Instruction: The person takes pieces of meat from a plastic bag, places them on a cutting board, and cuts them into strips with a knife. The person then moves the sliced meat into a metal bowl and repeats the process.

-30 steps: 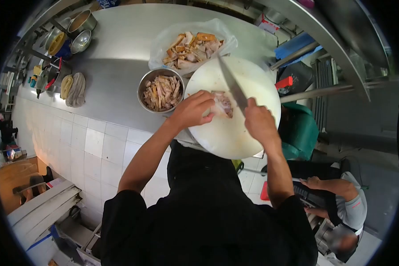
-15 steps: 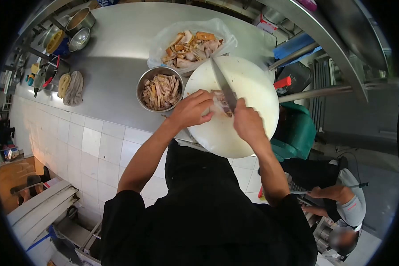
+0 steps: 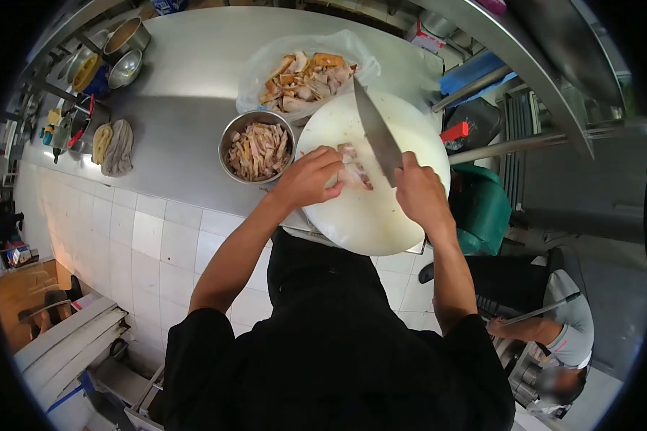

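A round white cutting board (image 3: 370, 215) lies at the counter's near edge. On it sits a piece of meat (image 3: 354, 171), partly sliced. My left hand (image 3: 308, 178) presses down on the meat's left side. My right hand (image 3: 421, 192) grips the handle of a large knife (image 3: 377, 132), whose blade is raised and tilted away, just right of the meat. A steel bowl (image 3: 257, 149) of cut strips stands left of the board. Behind the board, a clear plastic bag (image 3: 303, 74) holds larger meat pieces.
The steel counter (image 3: 187, 86) carries folded cloths (image 3: 113, 146) and metal pots (image 3: 127, 50) at the far left. A white tiled wall drops below the counter. At lower right a seated person (image 3: 553, 337) in grey holds a long utensil. A green container (image 3: 482, 208) stands right of the board.
The knife was down slicing through the meat half a second ago; now my right hand has lifted the blade up and to the right. The left hand stays on the meat.
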Demonstrator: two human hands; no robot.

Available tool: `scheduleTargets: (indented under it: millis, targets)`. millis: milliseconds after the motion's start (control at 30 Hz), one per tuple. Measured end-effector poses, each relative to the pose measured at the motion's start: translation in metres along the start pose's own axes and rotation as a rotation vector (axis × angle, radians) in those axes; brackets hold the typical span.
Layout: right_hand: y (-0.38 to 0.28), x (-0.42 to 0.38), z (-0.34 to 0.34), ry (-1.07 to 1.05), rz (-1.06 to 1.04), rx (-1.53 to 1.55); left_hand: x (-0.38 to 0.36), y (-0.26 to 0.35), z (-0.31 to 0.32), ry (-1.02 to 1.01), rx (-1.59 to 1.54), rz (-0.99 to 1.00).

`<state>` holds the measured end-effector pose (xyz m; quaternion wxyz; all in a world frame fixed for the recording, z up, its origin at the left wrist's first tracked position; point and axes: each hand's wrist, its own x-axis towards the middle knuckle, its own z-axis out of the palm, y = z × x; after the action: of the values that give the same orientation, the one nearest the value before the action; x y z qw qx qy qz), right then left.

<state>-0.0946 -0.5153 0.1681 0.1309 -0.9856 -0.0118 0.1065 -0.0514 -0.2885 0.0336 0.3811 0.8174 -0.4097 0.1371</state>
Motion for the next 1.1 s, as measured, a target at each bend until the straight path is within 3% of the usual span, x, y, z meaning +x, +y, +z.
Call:
scheduleTargets:
  millis: [133, 167, 233, 367, 433, 467, 633, 700, 733, 833, 1000, 1067, 1100]
  targets:
    - [-0.028, -0.019, -0.020, 0.095, 0.007, 0.013, -0.001, 0.001, 0.001, -0.006, -0.003, -0.013]
    - [-0.014, -0.010, 0.014, 0.074, -0.055, 0.007, -0.001, 0.001, 0.000, -0.009, -0.003, -0.015]
    - [-0.009, 0.003, 0.051, 0.010, 0.029, 0.012, -0.002, 0.003, -0.002, 0.005, 0.015, -0.016]
    - [0.040, 0.025, 0.048, 0.088, -0.083, 0.184, 0.000, 0.003, -0.002, -0.007, 0.044, -0.029]
    - [0.048, 0.023, 0.033, -0.065, -0.063, 0.321, -0.004, 0.004, 0.002, 0.024, 0.036, -0.022]
    - [0.052, 0.019, 0.028, -0.046, -0.075, 0.336, -0.006, 0.001, 0.003, 0.029, 0.042, -0.024]
    - [0.055, 0.013, 0.022, -0.061, -0.034, 0.221, 0.006, 0.003, 0.003, -0.014, 0.118, 0.038]
    - [0.052, 0.013, 0.033, 0.017, -0.131, 0.086, 0.012, 0.002, 0.006, -0.048, 0.127, 0.057]
    - [0.029, 0.008, 0.023, -0.078, -0.005, 0.057, 0.014, 0.002, 0.008, -0.079, 0.134, 0.069]
    - [-0.007, 0.005, 0.017, -0.121, 0.067, -0.015, 0.013, 0.001, 0.008, -0.069, 0.100, 0.078]
    - [0.017, 0.026, 0.035, -0.063, 0.077, 0.019, 0.016, 0.005, 0.002, -0.117, 0.061, 0.071]
    - [0.059, 0.035, 0.044, 0.075, 0.015, 0.342, 0.016, 0.004, 0.000, -0.171, 0.029, 0.028]
    - [0.067, 0.032, 0.037, 0.087, 0.010, 0.339, 0.018, 0.005, -0.003, -0.164, 0.036, 0.037]
